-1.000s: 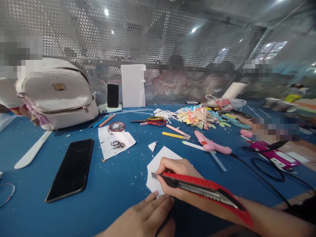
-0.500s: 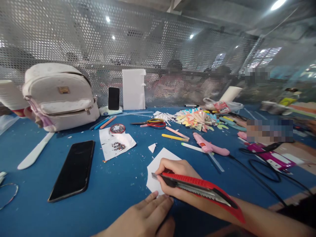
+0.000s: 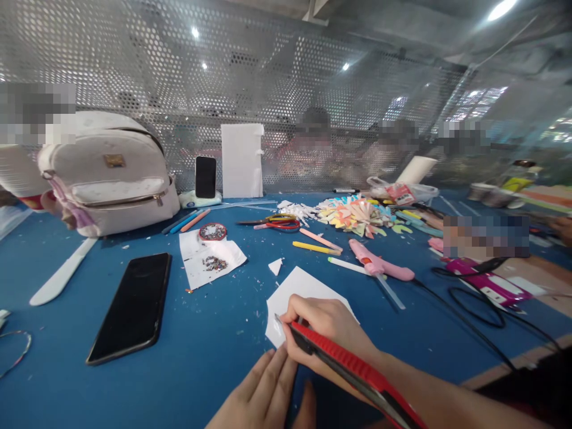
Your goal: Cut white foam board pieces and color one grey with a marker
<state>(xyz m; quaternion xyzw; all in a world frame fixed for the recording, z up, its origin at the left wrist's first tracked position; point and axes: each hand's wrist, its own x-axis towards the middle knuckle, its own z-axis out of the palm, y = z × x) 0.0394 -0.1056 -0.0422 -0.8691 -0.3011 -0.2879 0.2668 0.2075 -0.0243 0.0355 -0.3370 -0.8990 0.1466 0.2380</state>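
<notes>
My right hand (image 3: 324, 328) is closed around a red and black utility knife (image 3: 353, 366), its short blade pointing left with the tip at a white sheet of paper (image 3: 297, 289). The paper has angled cut edges and lies flat on the blue table. My left hand (image 3: 266, 387) lies with fingers stretched out at the paper's near edge, the fingertips touching or very close to it. A small white paper scrap (image 3: 275, 266) lies just beyond the sheet. The hands cover the sheet's near right part.
Left of the paper lies a black phone (image 3: 131, 307). Farther back are a paper with glitter bits (image 3: 214, 262), scissors (image 3: 272, 221), markers (image 3: 315, 247) and a pile of coloured pieces (image 3: 355, 214). A pink glue gun (image 3: 379, 262) with its cord lies right, near a purple power strip (image 3: 489, 283).
My right hand has shifted slightly right and down, and the knife's handle has swung lower toward me. My left hand's fingers now point more straight ahead.
</notes>
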